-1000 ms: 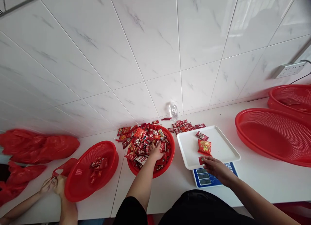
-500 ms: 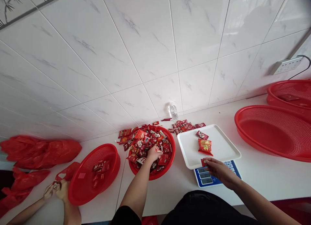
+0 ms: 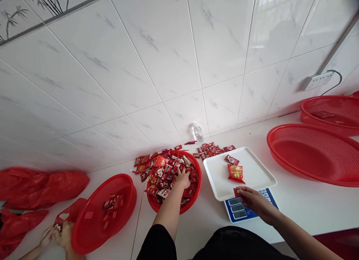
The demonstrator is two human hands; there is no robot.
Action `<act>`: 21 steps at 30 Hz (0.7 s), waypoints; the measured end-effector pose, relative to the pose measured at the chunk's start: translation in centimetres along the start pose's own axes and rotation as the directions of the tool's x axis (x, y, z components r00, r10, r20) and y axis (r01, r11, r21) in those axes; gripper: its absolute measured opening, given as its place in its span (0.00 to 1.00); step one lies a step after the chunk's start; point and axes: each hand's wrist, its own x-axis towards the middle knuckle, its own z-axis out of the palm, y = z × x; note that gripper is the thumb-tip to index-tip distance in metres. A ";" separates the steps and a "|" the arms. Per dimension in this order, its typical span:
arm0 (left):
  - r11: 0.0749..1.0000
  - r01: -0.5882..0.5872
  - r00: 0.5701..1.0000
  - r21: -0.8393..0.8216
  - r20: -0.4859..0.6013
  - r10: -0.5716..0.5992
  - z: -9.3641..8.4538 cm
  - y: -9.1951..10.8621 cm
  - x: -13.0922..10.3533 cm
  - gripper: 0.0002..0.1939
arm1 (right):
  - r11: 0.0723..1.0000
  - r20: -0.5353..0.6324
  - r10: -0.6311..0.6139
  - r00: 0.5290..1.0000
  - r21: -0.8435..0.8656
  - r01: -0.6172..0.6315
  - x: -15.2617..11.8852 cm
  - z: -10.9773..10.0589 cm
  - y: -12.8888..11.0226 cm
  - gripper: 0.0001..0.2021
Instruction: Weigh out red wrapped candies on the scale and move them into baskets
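Observation:
My left hand (image 3: 183,179) rests on the heap of red snack packets (image 3: 164,173) in a round red basket (image 3: 198,190); its fingers are spread apart over the packets. Between the fingertips of my right hand (image 3: 254,201) is a small red packet (image 3: 237,192), held at the front edge of a white tray (image 3: 255,173). The tray sits on a blue scale (image 3: 238,211), and part of its keypad is behind my right hand. On the tray lie a red and yellow packet (image 3: 236,173) and a smaller dark red packet (image 3: 232,160).
Loose packets (image 3: 211,149) and a clear bottle (image 3: 198,134) lie near the wall. Red baskets (image 3: 303,151) stand at the right, another (image 3: 127,211) at the left. Beside red bags (image 3: 56,187), another person's hands (image 3: 63,234) hold a small packet. A power strip (image 3: 318,80) is at the wall.
My left hand has moved slightly right and away from me over the heap, and its fingers have spread. My right hand still holds the small packet. The camera view has shifted a little.

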 end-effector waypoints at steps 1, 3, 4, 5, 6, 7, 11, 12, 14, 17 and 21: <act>0.999 -0.027 1.000 -0.047 -0.012 0.027 0.1 -0.1 -0.3 0.16 | 1.000 -0.008 0.003 1.000 0.001 -0.003 0.0 -0.1 0.1 0.13; 0.986 -0.081 0.996 -0.144 -0.039 0.076 0.0 -0.3 -0.8 0.16 | 1.000 -0.017 0.010 1.000 0.004 -0.010 0.0 -0.3 0.2 0.13; 0.979 -0.098 0.995 -0.177 -0.049 0.090 -0.1 -0.4 -0.9 0.16 | 1.000 -0.015 0.013 1.000 0.006 -0.013 0.0 -0.3 0.2 0.13; 0.973 -0.110 0.993 -0.205 -0.058 0.100 -0.4 -0.6 -0.9 0.15 | 1.000 -0.009 0.015 1.000 0.006 -0.015 0.0 -0.3 0.2 0.13; 0.965 -0.121 0.992 -0.232 -0.068 0.108 -0.7 -0.8 -0.9 0.14 | 1.000 -0.003 0.018 1.000 0.006 -0.018 -0.1 -0.2 0.2 0.13; 0.957 -0.131 0.990 -0.257 -0.077 0.115 -1.1 -1.0 -0.8 0.12 | 1.000 0.002 0.020 1.000 0.006 -0.020 -0.2 -0.2 0.1 0.13; 0.926 -0.163 0.986 -0.341 -0.098 0.138 -3.0 -1.4 -0.7 0.05 | 1.000 0.000 0.015 1.000 0.014 -0.015 -0.5 0.0 -0.2 0.13; 0.915 -0.176 0.984 -0.364 -0.097 0.151 -3.2 -1.1 -0.9 0.05 | 1.000 -0.004 0.016 1.000 0.019 -0.016 -0.6 0.0 -0.3 0.13; 0.875 -0.226 0.974 -0.428 -0.067 0.219 -3.1 0.0 -1.4 0.06 | 0.999 -0.009 0.018 1.000 0.032 -0.018 -0.6 -0.1 -0.5 0.12; 0.778 -0.361 0.899 -0.514 0.030 0.437 -1.5 2.8 -2.5 0.05 | 0.999 -0.021 0.020 1.000 0.050 -0.019 -0.3 -0.3 -0.6 0.11; 0.762 -0.540 0.828 -0.358 -0.062 0.558 0.7 5.1 -2.5 0.09 | 1.000 -0.031 -0.015 0.999 0.021 0.016 0.0 -0.5 -0.9 0.14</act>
